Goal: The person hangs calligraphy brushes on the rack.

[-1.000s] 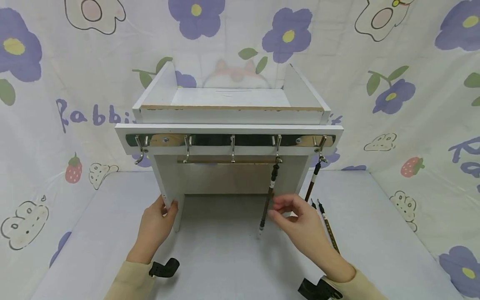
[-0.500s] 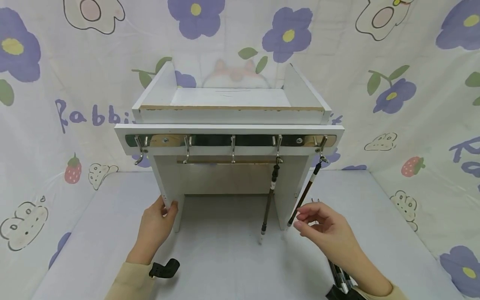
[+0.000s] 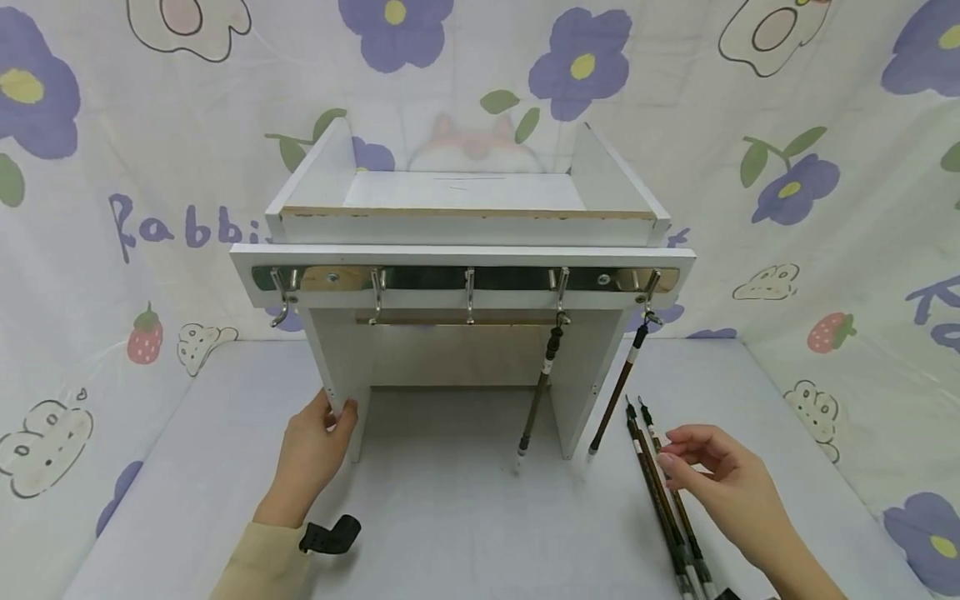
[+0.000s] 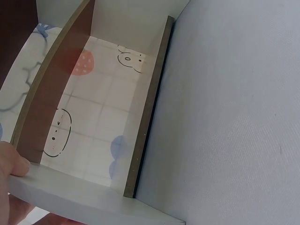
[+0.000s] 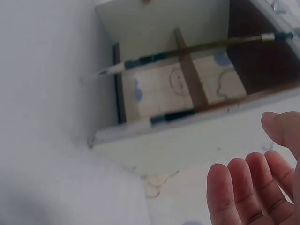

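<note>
My left hand (image 3: 311,458) grips the left side panel (image 3: 333,367) of a white wooden shelf (image 3: 465,229), thumb on one face and fingers on the other. From the shelf's metal hook rail (image 3: 427,280) hang two calligraphy brushes, a brown-handled brush (image 3: 541,396) on the second hook from the right and a reddish-brown brush (image 3: 618,392) on the rightmost hook. My right hand (image 3: 738,492) holds nothing, its fingers loosely bent and thumb apart. Its fingertips are by several calligraphy brushes (image 3: 654,479) lying on the table; whether they touch cannot be told.
Three hooks at the left and middle of the rail, such as the leftmost hook (image 3: 278,300), carry no brush. The white tabletop (image 3: 450,517) spreads in front of the shelf. A patterned cloth (image 3: 480,50) hangs behind and at both sides.
My right hand has moved right, away from the hanging brushes to the ones lying on the table. The reddish-brown brush has swung and now hangs steeper. The left hand keeps its place.
</note>
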`<action>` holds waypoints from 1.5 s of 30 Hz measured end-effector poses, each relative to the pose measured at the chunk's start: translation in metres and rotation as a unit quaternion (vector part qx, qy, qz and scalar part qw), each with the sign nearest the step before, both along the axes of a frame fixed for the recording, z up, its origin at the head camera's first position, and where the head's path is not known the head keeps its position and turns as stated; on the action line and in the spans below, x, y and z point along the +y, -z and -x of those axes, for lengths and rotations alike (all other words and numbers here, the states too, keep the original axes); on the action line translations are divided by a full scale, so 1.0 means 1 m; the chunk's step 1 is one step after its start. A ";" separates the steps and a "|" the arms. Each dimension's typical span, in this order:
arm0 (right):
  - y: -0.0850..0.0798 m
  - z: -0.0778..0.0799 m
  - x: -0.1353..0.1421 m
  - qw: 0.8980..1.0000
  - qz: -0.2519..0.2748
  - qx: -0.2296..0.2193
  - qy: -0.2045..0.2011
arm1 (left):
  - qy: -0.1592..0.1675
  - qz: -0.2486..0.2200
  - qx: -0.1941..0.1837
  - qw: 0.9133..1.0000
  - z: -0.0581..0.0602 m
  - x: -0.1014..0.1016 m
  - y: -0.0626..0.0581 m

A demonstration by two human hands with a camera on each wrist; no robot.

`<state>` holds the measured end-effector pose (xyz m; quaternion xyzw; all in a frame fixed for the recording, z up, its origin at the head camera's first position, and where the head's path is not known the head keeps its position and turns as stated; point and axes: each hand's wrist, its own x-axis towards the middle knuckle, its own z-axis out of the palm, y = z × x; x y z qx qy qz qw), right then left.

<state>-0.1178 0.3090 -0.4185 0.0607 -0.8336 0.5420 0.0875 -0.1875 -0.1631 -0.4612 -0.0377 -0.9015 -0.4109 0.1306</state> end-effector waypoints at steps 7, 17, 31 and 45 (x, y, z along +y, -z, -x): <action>0.019 0.006 0.020 0.998 -0.027 -0.040 0.044 | -0.002 0.000 0.001 1.000 0.000 -0.001 0.000; 0.042 0.015 0.034 0.987 -0.065 -0.120 0.084 | -0.001 -0.003 -0.002 1.000 0.000 0.000 -0.001; 0.068 0.026 0.054 0.970 -0.070 -0.216 0.093 | -0.005 -0.002 -0.006 1.000 0.001 0.000 0.000; 0.085 0.035 0.066 0.956 -0.057 -0.271 0.097 | -0.003 0.001 -0.011 1.000 0.002 -0.001 0.001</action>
